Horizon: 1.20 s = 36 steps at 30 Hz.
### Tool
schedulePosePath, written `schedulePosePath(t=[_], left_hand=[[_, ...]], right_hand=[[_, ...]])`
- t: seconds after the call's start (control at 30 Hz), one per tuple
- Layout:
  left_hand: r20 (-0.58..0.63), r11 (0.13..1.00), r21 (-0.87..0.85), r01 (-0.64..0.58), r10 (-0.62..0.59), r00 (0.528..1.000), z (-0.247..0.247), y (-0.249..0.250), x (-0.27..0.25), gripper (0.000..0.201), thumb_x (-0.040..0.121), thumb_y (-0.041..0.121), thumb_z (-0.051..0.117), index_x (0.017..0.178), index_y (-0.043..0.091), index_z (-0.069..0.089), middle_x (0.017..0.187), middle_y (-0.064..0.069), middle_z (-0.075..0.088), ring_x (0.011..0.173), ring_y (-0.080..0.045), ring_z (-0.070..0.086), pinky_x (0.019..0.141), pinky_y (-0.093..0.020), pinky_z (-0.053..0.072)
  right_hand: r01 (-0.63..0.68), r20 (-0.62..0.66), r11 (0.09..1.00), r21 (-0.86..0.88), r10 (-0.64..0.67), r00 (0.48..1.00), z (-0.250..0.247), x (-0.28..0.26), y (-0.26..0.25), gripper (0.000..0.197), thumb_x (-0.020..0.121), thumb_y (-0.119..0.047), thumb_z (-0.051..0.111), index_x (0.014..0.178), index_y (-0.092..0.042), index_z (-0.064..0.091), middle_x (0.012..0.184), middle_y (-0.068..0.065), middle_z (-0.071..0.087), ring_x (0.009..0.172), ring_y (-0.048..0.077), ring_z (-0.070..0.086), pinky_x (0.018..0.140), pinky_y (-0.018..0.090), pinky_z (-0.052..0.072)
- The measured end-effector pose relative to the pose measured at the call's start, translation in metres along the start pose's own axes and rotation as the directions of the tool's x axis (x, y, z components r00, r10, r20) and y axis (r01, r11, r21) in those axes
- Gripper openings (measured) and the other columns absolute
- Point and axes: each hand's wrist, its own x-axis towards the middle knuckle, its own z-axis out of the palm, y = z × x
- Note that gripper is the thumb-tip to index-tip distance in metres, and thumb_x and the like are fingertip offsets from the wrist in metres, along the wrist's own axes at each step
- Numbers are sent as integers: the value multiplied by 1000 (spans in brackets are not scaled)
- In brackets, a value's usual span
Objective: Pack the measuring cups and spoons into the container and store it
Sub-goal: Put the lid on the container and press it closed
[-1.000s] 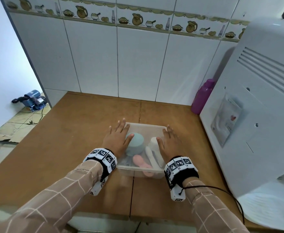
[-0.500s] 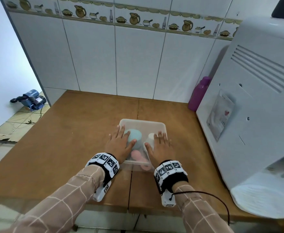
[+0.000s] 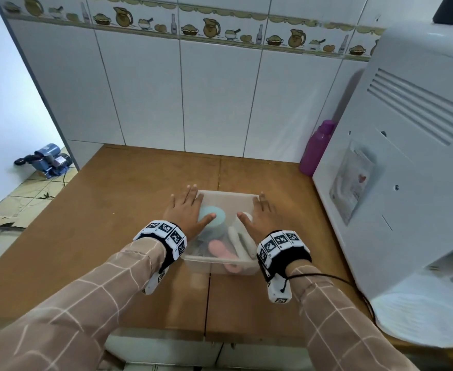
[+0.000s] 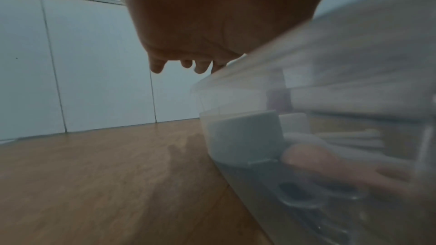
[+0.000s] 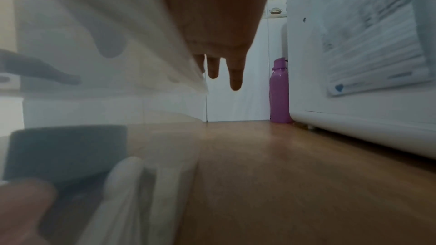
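A translucent lidded container (image 3: 212, 265) sits on the wooden counter (image 3: 112, 223). Through the plastic I see a teal measuring cup (image 3: 216, 222), a pink spoon (image 3: 221, 250) and white spoons (image 3: 242, 241). My left hand (image 3: 185, 210) lies flat on the lid's left side, fingers straight and reaching over the far left corner. My right hand (image 3: 264, 216) presses flat on the lid's right side. The left wrist view shows the left hand (image 4: 212, 25) over the container's rim (image 4: 306, 66) and the teal cup (image 4: 245, 137) inside. In the right wrist view the right hand (image 5: 219, 25) rests on the lid.
A large white appliance (image 3: 407, 156) stands close on the right, with a purple bottle (image 3: 317, 148) behind it against the tiled wall. A white round object (image 3: 420, 319) lies at the counter's near right. The counter ends on the left, above a floor with a pump (image 3: 48, 160).
Half a second ago both hands lay nearer the lid's middle. They have since slid apart to its left and right sides. The container stays in place.
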Motion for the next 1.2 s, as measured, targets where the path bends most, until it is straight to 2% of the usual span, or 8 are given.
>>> schedulePosePath(t=[0.1, 0.37, 0.67, 0.8, 0.9, 0.97, 1.1, 1.2], left_hand=[[45, 998, -45, 32, -30, 999, 8, -3, 5, 79, 90, 65, 18, 151, 16, 4, 161, 0, -6, 148, -17, -7, 120, -50, 0], [-5, 983, -176, 47, -48, 999, 23, -6, 10, 90, 79, 71, 15, 151, 19, 8, 161, 5, -1, 149, -21, 3, 119, -49, 1], [-46, 924, -379, 45, -67, 997, 22, -10, 7, 75, 93, 49, 40, 150, 12, 10, 161, -5, -3, 144, -28, 22, 115, -47, 25], [-125, 843, -528, 104, -198, 972, 10, -7, -3, 58, 94, 35, 47, 142, 6, 32, 148, -18, 37, 134, -31, 39, 106, -36, 32], [-9, 712, -678, 183, -257, 966, 9, -15, -13, 43, 94, 24, 51, 132, 6, 44, 130, -13, 57, 112, -27, 57, 91, -28, 40], [72, 610, -765, 207, -239, 968, 16, -20, -19, 41, 92, 20, 54, 130, 7, 45, 126, -13, 61, 104, -26, 61, 92, -33, 48], [107, 559, -790, 252, -278, 954, 17, -20, -24, 38, 93, 26, 54, 126, 8, 50, 115, -11, 63, 104, -27, 61, 95, -40, 49], [110, 544, -788, 289, -337, 935, 22, -33, -23, 37, 89, 52, 44, 98, 20, 60, 103, -14, 68, 95, -31, 64, 91, -47, 51]], right_hand=[[-8, 74, 1000, 10, 7, 997, 8, 11, 5, 79, 93, -62, 25, 152, -14, 2, 161, 2, -5, 149, 20, -3, 121, 45, 11], [22, -61, 992, 125, -15, 998, 27, 13, 13, 80, 92, -59, 32, 152, -11, 6, 161, 4, 8, 147, 21, 16, 119, 44, 20], [26, -119, 981, 194, -3, 993, 21, 8, 11, 68, 94, -41, 43, 149, -9, 18, 160, 7, 10, 147, 25, 16, 117, 42, 24], [-21, -177, 918, 397, 99, 979, 11, 0, 12, 53, 91, -27, 51, 139, -8, 36, 144, 15, 40, 131, 31, 41, 107, 38, 36], [-65, -102, 891, 450, 123, 987, 9, -10, 18, 51, 90, -23, 52, 137, -9, 36, 134, 16, 50, 118, 34, 52, 94, 36, 43], [-65, -63, 893, 445, 104, 993, 11, -17, 22, 52, 91, -22, 53, 139, -11, 34, 132, 17, 53, 115, 35, 54, 90, 34, 44], [-69, -48, 885, 461, 103, 994, 9, -26, 22, 54, 92, -26, 52, 141, -16, 32, 132, 16, 56, 114, 34, 56, 88, 32, 44], [-93, -30, 872, 481, 123, 992, -1, -29, 22, 49, 92, -28, 51, 137, -14, 35, 130, 13, 56, 113, 32, 57, 83, 29, 41]])
